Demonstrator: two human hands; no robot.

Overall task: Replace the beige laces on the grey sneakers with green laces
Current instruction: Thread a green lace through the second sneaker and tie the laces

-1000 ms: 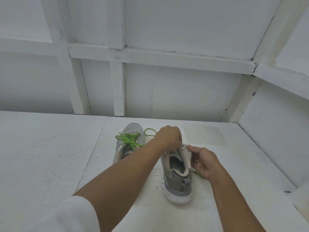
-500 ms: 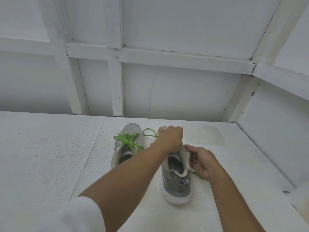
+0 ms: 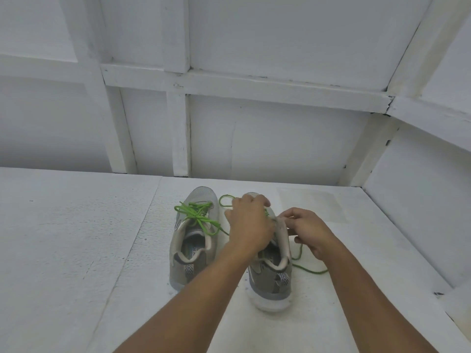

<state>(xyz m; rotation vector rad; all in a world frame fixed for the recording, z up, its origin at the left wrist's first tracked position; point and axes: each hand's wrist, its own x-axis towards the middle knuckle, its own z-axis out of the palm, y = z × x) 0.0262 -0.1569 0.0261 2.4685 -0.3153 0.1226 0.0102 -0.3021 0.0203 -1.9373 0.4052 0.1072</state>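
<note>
The 2 grey sneakers [image 3: 202, 198] lie parallel, toes pointing away (heels nearest).

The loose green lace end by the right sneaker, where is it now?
Head view: the loose green lace end lies on the white surface just right of the right sneaker, near the right hand.

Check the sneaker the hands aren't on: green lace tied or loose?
Tied, it seems. The green lace on that sneaker criss-crosses up the front and gathers in a knot with loops.
</note>
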